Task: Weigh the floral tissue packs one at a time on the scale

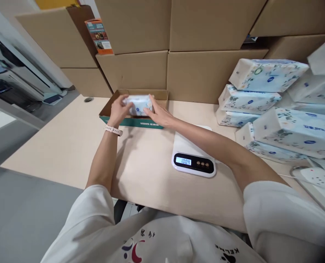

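Note:
Both of my hands hold a white tissue pack (138, 105) with a blue flower print over an open cardboard box (107, 106) that has a green front side. My left hand (118, 108) grips the pack's left end with curled fingers; a pale watch strap sits on that wrist. My right hand (159, 114) presses its flat fingers against the pack's right end. A white kitchen scale (193, 153) lies under my right forearm, its display lit and its platform bare.
Several more tissue packs (263, 75) are piled at the right on the beige table (69, 146). Large cardboard boxes (201, 75) are stacked along the back. A white power strip (320, 179) lies at the right edge. A printer (20, 84) stands at the left.

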`<state>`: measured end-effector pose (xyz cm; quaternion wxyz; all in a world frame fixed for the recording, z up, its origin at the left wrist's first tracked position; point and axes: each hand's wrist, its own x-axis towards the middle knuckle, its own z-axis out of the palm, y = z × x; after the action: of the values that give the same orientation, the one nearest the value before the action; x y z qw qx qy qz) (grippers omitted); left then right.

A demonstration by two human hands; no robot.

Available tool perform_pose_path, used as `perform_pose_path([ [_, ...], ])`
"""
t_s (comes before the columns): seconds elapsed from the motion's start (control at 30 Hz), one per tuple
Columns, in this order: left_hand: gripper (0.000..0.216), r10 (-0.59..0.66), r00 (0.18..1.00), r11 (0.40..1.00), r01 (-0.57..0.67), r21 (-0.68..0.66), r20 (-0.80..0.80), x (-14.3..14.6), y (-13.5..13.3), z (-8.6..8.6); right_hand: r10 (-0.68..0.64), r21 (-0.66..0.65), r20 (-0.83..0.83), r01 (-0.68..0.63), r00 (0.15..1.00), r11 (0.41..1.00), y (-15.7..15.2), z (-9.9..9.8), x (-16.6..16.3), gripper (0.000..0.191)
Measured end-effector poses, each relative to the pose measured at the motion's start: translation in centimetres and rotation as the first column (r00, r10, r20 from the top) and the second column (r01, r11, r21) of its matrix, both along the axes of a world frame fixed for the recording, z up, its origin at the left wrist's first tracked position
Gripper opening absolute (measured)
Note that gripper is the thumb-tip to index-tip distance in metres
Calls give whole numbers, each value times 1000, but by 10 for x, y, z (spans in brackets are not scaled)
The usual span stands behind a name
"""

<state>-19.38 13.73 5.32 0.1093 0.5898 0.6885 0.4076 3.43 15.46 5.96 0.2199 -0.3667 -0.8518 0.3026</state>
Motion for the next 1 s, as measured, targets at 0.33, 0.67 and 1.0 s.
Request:
perform_pose_path([
  [0.33,79,489,840,837,-528,-147,-234,-43,-18,-5,-79,202,227,33,971,979,34,4,-45,61],
  [0.67,61,413,894,863,-446,-237,-175,-62,-12,-18,-54,57,241,41,969,998,56,8,-124,71],
  [1.0,79,207,969,915,-241,324,138,-27,-11,15,109,252,-49,-93,993,963,-50,84,74,80],
])
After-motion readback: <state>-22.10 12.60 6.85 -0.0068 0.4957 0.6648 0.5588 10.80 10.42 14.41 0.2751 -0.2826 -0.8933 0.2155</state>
